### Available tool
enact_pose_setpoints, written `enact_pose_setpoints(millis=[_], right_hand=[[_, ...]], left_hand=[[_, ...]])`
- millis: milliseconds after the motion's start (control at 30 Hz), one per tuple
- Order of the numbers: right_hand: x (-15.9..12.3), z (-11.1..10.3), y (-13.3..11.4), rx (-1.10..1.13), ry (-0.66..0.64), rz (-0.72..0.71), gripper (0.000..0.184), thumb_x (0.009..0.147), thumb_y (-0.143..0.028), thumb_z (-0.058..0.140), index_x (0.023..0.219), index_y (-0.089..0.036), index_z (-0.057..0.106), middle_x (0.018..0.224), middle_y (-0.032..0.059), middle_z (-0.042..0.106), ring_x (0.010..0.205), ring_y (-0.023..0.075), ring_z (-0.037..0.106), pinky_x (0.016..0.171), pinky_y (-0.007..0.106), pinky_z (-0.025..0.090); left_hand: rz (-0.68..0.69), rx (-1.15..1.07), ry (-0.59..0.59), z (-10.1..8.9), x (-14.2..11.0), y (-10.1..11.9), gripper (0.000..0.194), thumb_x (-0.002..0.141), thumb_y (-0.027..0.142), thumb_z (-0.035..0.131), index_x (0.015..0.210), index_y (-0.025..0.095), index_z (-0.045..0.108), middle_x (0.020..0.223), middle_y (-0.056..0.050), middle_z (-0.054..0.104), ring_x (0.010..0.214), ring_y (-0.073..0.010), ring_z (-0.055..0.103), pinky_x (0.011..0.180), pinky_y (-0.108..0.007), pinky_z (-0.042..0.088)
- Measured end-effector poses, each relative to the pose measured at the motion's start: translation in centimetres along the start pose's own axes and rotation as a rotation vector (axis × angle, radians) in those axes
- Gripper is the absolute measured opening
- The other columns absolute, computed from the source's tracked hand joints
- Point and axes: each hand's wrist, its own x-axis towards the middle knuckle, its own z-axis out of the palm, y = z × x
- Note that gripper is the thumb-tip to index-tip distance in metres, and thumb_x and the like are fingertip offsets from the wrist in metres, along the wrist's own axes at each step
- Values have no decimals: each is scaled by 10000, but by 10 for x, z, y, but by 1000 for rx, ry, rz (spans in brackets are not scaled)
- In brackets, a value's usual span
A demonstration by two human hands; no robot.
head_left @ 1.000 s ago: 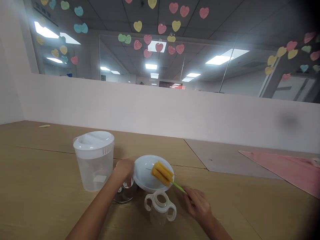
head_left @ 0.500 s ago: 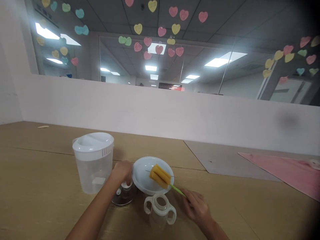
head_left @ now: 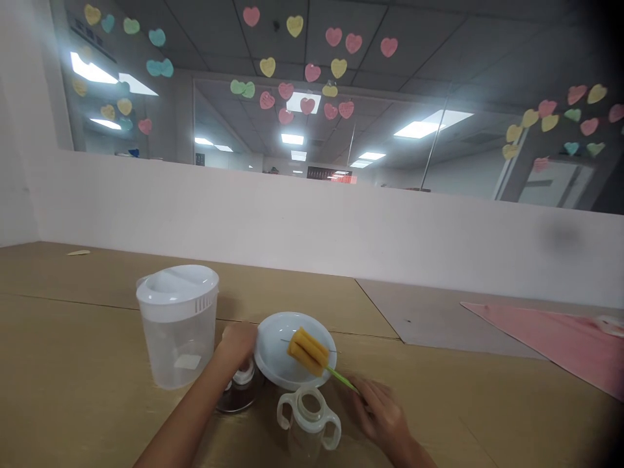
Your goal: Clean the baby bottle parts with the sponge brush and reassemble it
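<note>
Brown tabletop [head_left: 439,396] beneath pitcher [head_left: 170,341], cup [head_left: 311,426]

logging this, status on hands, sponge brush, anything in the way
Right hand gripping green-handled sponge brush over white bowl. Left hand at bowl's left edge, grip unclear. Two-handled cup close in front of bowl.

Your left arm [head_left: 188,413] slants far and right, left hand [head_left: 240,342] bent down, fingers mostly hidden; your right hand [head_left: 383,413], nearer, curls closed, pointing far left.
</note>
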Motion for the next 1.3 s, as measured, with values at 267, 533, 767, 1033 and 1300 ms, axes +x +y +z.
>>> enact_pose_setpoints(millis=[267,533,767,1033,1300], right_hand=[[-6,3,1,-17,-22,35,182,893,-162,428,989,-143,582,709,53,679,599,130,637,561,228,493],[-13,11,10,-37,1,89,183,900,-178,418,933,-134,592,677,52,669,557,125,621,535,217,474],[-11,17,10,-41,20,127,203,913,-215,425,899,-121,604,643,37,662,501,97,593,507,192,434],[-4,21,2,-39,6,126,235,920,-214,401,878,-132,618,659,40,672,491,85,588,497,178,430],[2,22,0,-22,26,122,229,919,-222,406,885,-133,615,663,34,676,508,104,608,502,194,449]], left_hand=[[20,0,88,-5,-9,5,438,471,-19,711,886,119,711,941,-217,681,887,-361,648,735,-423,531],[45,-2,304,-41,-72,19,236,802,132,497,956,108,673,969,-178,672,927,-294,639,784,-396,498],[666,-359,666,18,-123,62,389,838,446,493,1156,231,559,1113,-60,642,1007,-199,604,868,-313,492],[855,-320,1082,89,-92,60,487,790,400,562,1227,207,468,1170,-107,603,1096,-217,557,908,-331,479],[675,-527,981,111,-79,60,582,795,373,558,1323,207,377,1317,-143,463,1209,-265,452,980,-406,421]])
